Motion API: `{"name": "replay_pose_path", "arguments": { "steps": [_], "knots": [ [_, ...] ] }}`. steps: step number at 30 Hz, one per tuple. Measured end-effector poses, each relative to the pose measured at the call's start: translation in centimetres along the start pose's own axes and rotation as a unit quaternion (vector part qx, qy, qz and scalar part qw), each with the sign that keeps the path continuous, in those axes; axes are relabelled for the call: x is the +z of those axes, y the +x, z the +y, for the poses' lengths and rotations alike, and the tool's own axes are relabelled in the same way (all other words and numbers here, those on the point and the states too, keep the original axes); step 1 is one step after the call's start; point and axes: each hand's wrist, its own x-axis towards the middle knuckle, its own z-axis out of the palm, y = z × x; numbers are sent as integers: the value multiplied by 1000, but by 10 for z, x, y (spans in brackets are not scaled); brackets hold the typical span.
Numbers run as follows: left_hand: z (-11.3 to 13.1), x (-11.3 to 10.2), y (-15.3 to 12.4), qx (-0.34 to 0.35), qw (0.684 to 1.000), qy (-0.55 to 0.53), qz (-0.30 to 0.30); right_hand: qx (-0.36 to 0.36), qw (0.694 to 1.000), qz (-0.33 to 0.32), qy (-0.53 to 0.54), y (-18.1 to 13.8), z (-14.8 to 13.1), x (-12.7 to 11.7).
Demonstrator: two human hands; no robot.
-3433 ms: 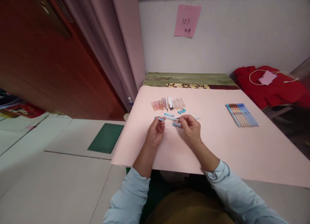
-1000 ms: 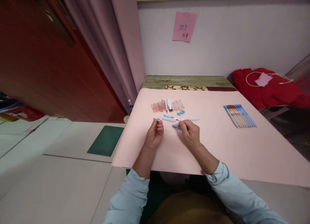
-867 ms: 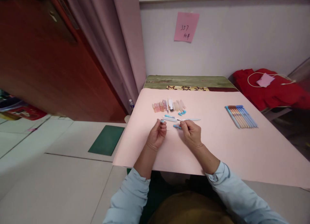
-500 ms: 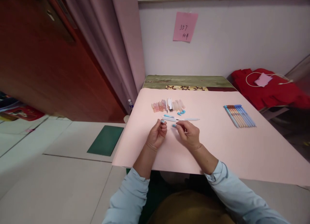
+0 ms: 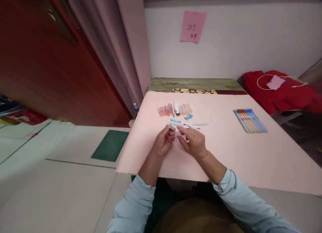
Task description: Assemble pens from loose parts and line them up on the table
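My left hand (image 5: 164, 140) is closed over the pale pink sheet, thumb and fingers pinching a small light-blue and white pen part (image 5: 171, 127). Close beside it, my right hand (image 5: 192, 141) has thumb and index finger apart, its fingertips near the pen part. A speck of blue shows by the right fingertips; whether they touch it I cannot tell. Just beyond the hands lie a blue-topped pen piece (image 5: 175, 121), a pale pen barrel (image 5: 200, 124) and a thin refill with a dark tip (image 5: 195, 127). Several small blue pieces (image 5: 188, 117) sit behind them.
Farther back are a row of pinkish clear barrels (image 5: 165, 110), white refills (image 5: 177, 108) and pale barrels (image 5: 185, 109). Several brown and blue pens (image 5: 250, 121) lie side by side at right. Red cloth (image 5: 284, 95) with a white cord borders the table's right side.
My right thumb and index finger, pinched near a small blue piece before, have spread apart, and the hand has shifted left toward my left hand. The pen part in my left hand has turned slightly.
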Motion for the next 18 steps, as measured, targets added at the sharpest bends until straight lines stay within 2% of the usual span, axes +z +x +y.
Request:
{"name": "replay_pose_path", "arguments": {
  "steps": [4, 9, 14, 18],
  "knots": [
    [1, 4, -2, -16, 1000, 13, 18, 14, 1000, 1, 14, -1, 1, 2],
    [5, 5, -4, -48, 998, -28, -6, 25, 999, 22, 34, -1, 2, 3],
    [8, 7, -5, -51, 996, -68, -18, 33, 997, 55, 39, -2, 1, 5],
    [8, 7, -5, -41, 997, -70, -1, 4, 998, 56, 34, 0, 0, 0]
  ]
}}
